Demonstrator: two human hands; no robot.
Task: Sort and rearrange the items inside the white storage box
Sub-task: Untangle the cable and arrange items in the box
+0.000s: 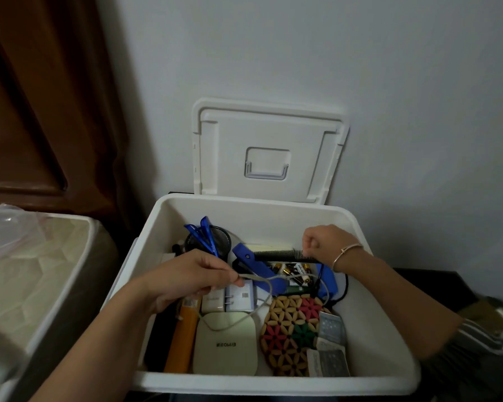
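Note:
The white storage box (389, 329) stands open below me. My left hand (195, 274) pinches a thin grey cable (262, 310) that loops over a cream square device (225, 343) and white chargers (238, 297). My right hand (325, 242) grips the right end of a black comb (276, 254), held level above a blue clamp-like tool (273, 281) and loose batteries (291, 271). A wooden bead trivet (291, 332), an orange object (182, 340), foil packets (330, 346) and a black mesh cup (209, 240) with blue pens lie inside.
The box lid (269, 149) leans upright against the white wall behind. A mattress edge (41, 271) with a clear plastic bag lies at the left. A dark wooden door (41, 97) fills the upper left. A dark surface (433, 282) lies right of the box.

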